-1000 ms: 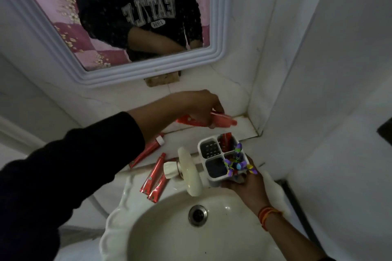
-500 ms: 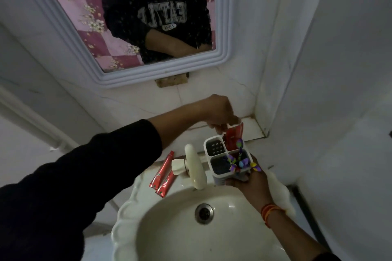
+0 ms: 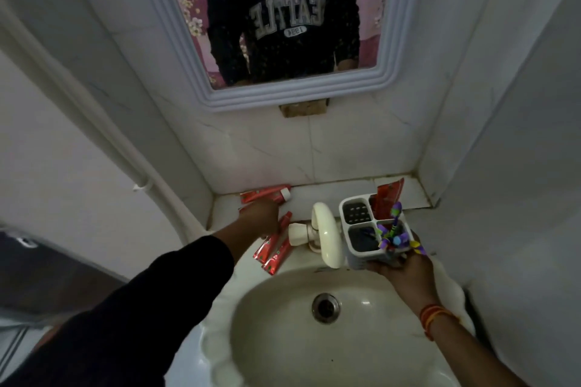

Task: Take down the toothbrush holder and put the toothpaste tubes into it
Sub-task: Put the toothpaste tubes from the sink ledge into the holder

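The left hand (image 3: 262,214) is laid on the tubes (image 3: 273,247), lengthwise toward the wall; its grip cannot be told. The holder (image 3: 372,229), well right, is gripped by the right hand (image 3: 404,270).

White basin (image 3: 251,339) sitting below, metal drain (image 3: 326,308) showing at its centre. Cream tap (image 3: 327,239) arching over the basin's back rim. White-framed mirror (image 3: 393,41) hanging on the tiled wall (image 3: 314,148), reflecting a dark lettered sweatshirt. White pipe (image 3: 94,122) running down at left.
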Action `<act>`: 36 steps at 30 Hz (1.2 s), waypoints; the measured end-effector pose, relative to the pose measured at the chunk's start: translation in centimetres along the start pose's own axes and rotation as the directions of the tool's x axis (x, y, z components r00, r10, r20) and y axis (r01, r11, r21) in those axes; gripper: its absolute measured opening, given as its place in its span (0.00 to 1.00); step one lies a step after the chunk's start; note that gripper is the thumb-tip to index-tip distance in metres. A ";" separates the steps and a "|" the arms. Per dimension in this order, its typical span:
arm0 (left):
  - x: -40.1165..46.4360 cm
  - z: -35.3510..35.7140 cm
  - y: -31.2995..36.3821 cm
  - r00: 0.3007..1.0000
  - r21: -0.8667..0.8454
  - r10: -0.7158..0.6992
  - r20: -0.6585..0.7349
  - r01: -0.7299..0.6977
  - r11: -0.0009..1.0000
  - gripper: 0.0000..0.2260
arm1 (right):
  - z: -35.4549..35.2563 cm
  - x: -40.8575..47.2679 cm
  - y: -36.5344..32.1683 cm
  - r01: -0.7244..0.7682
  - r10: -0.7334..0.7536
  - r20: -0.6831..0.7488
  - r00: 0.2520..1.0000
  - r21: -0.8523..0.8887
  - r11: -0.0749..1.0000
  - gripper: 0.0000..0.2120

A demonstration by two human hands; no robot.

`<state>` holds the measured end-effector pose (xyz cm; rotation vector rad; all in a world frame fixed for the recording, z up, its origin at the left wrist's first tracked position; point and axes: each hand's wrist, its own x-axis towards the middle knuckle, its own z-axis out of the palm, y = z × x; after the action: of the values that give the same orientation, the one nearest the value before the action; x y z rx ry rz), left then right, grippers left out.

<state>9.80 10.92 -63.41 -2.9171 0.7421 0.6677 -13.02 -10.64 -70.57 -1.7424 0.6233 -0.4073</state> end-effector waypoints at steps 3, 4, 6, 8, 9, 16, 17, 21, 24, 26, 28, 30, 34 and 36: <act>0.8 1.8 -0.6 0.997 0.008 -0.008 -0.082 0.009 1.000 0.21 | 0.1 0.2 0.4 -0.008 0.008 0.011 1.000 -0.011 1.000 0.42; 0.9 2.2 -0.6 0.997 0.005 0.000 -0.084 0.001 1.000 0.20 | 0.1 0.3 0.6 -0.012 0.012 0.016 1.000 -0.020 1.000 0.42; 1.2 2.7 -0.8 0.992 -0.038 0.018 -0.125 -0.023 0.999 0.20 | 0.1 0.4 0.8 -0.012 0.012 0.009 1.000 -0.044 0.999 0.41; 1.0 1.9 -0.7 0.989 -0.172 0.026 -0.143 -0.051 0.984 0.19 | 0.1 0.4 1.0 0.000 0.000 0.007 1.000 -0.062 0.998 0.41; 0.7 0.9 -0.5 0.989 -0.239 0.034 -0.141 -0.067 0.969 0.17 | 0.1 0.5 1.0 0.007 -0.006 0.009 1.000 -0.067 0.998 0.42; -5.8 -10.8 5.6 0.927 -0.346 0.246 -0.282 -0.338 0.875 0.20 | 0.0 0.3 0.9 -0.003 0.003 0.019 1.000 -0.041 0.999 0.42; -6.8 -12.1 7.1 0.915 -0.289 0.312 -0.255 -0.380 0.879 0.17 | 0.0 0.4 1.1 -0.003 0.004 0.020 1.000 -0.048 0.999 0.42; -8.9 -12.7 13.2 0.884 0.004 0.467 -0.027 -0.467 0.884 0.15 | -0.1 0.5 1.4 0.012 -0.010 0.020 1.000 -0.071 0.997 0.41; -9.5 -9.8 16.2 0.889 0.243 0.458 -0.008 -0.442 0.863 0.20 | -0.1 0.3 1.0 0.036 -0.036 0.007 0.999 -0.072 0.997 0.40; -9.6 -8.4 17.1 0.895 0.275 0.445 -0.032 -0.421 0.865 0.20 | 0.0 0.3 1.1 0.058 -0.059 -0.007 0.998 -0.082 0.995 0.40; -9.3 -8.4 16.6 0.896 0.198 0.442 -0.054 -0.424 0.884 0.19 | 0.0 0.4 1.1 0.066 -0.067 -0.008 0.998 -0.081 0.995 0.39; -8.9 -9.3 14.9 0.883 0.004 0.454 -0.119 -0.457 0.890 0.15 | 0.0 0.5 1.2 0.072 -0.072 -0.004 0.997 -0.069 0.995 0.40; -8.2 -9.8 8.7 0.852 -0.286 0.257 -0.457 -0.414 0.865 0.12 | 0.0 0.5 1.2 0.041 -0.041 0.007 0.999 -0.046 0.998 0.41; -7.2 -7.9 5.3 0.884 -0.324 0.104 -0.456 -0.274 0.905 0.10 | 0.0 0.6 1.2 0.030 -0.029 0.009 1.000 -0.051 0.998 0.42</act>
<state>4.73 8.17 -52.97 -3.4396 1.0647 0.1763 -12.80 -11.22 -71.80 -1.8029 0.6077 -0.4079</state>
